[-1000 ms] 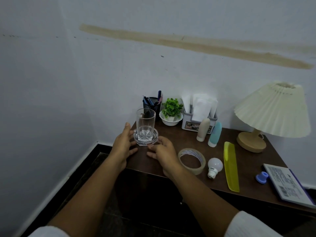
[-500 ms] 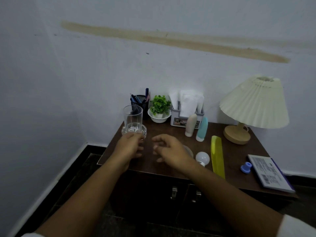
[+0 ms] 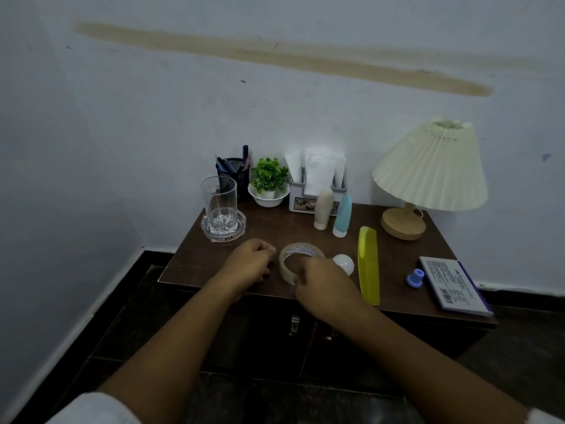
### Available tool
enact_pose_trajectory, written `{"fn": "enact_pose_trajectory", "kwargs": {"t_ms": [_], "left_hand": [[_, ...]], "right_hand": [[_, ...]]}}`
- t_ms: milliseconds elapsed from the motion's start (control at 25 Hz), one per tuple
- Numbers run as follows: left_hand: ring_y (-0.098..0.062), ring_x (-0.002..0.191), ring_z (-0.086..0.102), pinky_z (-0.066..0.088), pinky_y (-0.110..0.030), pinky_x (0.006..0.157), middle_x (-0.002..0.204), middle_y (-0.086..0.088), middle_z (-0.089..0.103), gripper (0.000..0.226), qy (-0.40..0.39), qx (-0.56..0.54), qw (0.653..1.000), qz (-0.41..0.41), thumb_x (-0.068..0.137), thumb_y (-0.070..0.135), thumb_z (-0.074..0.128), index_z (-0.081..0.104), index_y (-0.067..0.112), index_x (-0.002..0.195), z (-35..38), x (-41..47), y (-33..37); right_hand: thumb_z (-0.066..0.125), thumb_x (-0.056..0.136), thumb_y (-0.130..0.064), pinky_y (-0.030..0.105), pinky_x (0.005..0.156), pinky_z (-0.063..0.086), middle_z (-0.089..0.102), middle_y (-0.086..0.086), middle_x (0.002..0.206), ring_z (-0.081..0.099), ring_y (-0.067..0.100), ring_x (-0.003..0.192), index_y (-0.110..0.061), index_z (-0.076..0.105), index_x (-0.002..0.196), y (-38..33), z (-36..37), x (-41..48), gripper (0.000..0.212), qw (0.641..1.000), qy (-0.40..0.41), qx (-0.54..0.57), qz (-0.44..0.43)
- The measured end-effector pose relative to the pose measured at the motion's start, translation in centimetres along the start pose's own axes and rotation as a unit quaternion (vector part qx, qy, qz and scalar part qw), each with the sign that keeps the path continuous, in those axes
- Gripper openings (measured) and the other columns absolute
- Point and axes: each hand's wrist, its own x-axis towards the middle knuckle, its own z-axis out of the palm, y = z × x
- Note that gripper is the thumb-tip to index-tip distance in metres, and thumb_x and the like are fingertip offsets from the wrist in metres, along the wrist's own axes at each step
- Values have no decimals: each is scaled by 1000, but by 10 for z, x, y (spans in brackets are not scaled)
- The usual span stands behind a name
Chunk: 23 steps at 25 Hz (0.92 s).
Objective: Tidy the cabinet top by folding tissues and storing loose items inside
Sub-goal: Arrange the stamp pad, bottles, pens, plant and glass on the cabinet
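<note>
Grip of right hand [image 3: 324, 281] seemingly pinches tape roll [image 3: 294, 251]; left hand [image 3: 247, 266] curled, empty.

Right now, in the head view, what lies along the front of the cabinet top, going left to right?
Left hand → tape roll → light bulb → yellow comb → small blue cap → white box. The right hand overlaps the tape roll and light bulb, so it is left out.
</note>
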Motion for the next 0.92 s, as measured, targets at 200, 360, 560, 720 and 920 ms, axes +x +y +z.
{"fn": "enact_pose_trajectory", "kwargs": {"t_ms": [200,360,560,720,920], "left_hand": [[-17,81,63,55,-38,82,100,-4,73,17,5,39,998,40,100,27,51,67,23,103,3,0,-7],[-19,101,66,54,-46,96,110,3,71,20,29,45,997,58,98,32,53,69,29,110,2,8,-15],[-22,120,60,48,-49,107,133,5,63,36,39,46,996,67,98,32,53,58,34,134,4,1,-22],[-22,122,60,47,-49,107,136,2,62,41,28,68,995,68,98,32,53,55,31,139,2,6,-25],[-19,116,61,48,-45,104,127,3,65,31,40,108,989,93,100,30,53,61,27,130,7,-2,-19]], "right_hand": [[53,87,-11,30,78,40,61,13,111,59,30,103,-16,55,95,1,10,2,9,1000,22,5,-21],[53,88,-10,39,85,49,56,10,119,59,31,107,-15,52,103,6,15,9,16,998,46,4,-35],[55,88,-13,39,92,48,53,5,136,59,29,117,-14,51,131,5,20,5,43,999,39,-13,-27],[57,88,-15,39,85,48,55,6,131,60,29,112,-13,51,126,0,22,12,39,999,27,-39,-26],[54,94,-20,39,88,51,55,3,127,60,24,110,-17,55,124,1,9,-3,30,996,75,3,-56]]}}
